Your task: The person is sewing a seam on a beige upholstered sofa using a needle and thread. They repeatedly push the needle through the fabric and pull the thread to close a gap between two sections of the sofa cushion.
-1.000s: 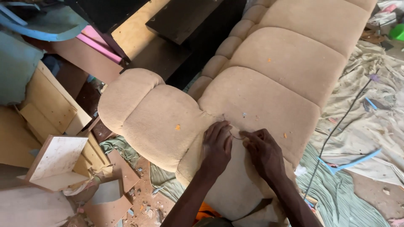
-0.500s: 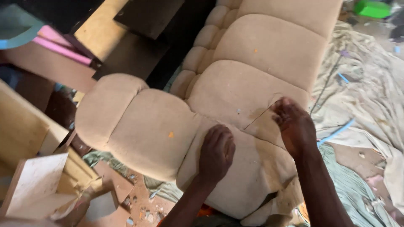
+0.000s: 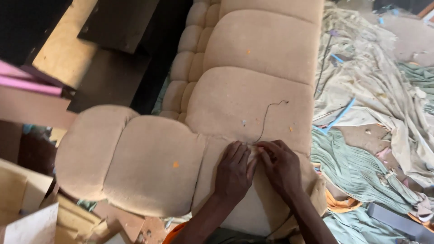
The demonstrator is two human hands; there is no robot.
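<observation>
While both hands met at a seam of the tan padded cushion (image 3: 235, 108), the head view showed the left hand (image 3: 233, 169) lying flat, fingers loose, pressing the fabric, and the right hand (image 3: 281, 165) pinching a thin dark thread (image 3: 264, 122) that rose from the seam, just above the grip. The thread looked limp and light, best pinched low; the cushion looked soft and bulky.

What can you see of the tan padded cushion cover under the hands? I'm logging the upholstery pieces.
The tan padded cushion cover looks like suede-like fabric sewn into puffy rounded sections split by deep seams, with a column of smaller tufts at its upper left. It lies flat over boards and crumpled cloth, dotted with orange specks. The left hand and right hand press on a seam near its lower edge, where a dark thread curls up across it.
</observation>
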